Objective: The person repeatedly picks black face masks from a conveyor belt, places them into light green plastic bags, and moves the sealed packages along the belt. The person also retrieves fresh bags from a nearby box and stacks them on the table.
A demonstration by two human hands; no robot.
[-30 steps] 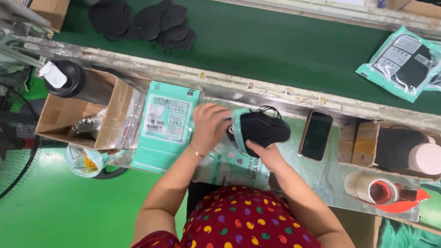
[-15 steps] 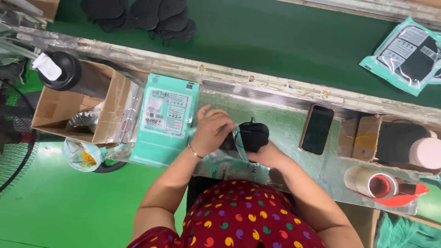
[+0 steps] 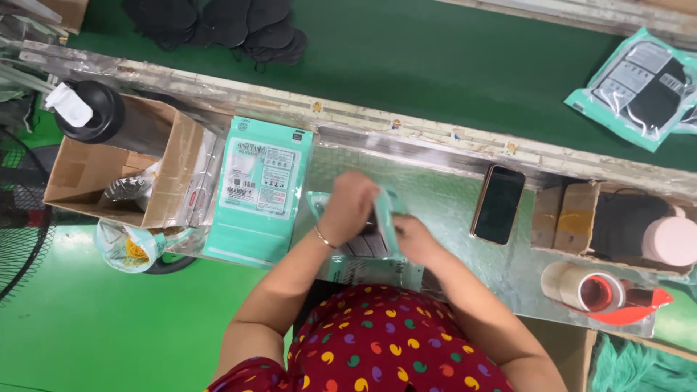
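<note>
Both hands are closed on one mint-green packet (image 3: 385,218) in the middle of the silver worktop (image 3: 450,218). The left hand (image 3: 348,207) pinches its top edge, and the right hand (image 3: 410,236) holds it from below. It looks blurry, so I cannot tell if the packet's mouth is open or shut. A dark thing seems to sit inside it, so the filling looks mostly done, and the closing may be what is left. Under the hands lies another flat packet (image 3: 370,270) with a pale label. Just to the left sits a tall stack of green packets (image 3: 258,192) with a white printed label on top. Far to the right, on the dark green belt (image 3: 435,65), rests a filled packet (image 3: 639,87) with something black showing through. A pile of black pieces (image 3: 218,25) waits at the top of the belt. A phone (image 3: 499,205) lies near the right hand, and a tape roll (image 3: 592,289) sits lower right.
</note>
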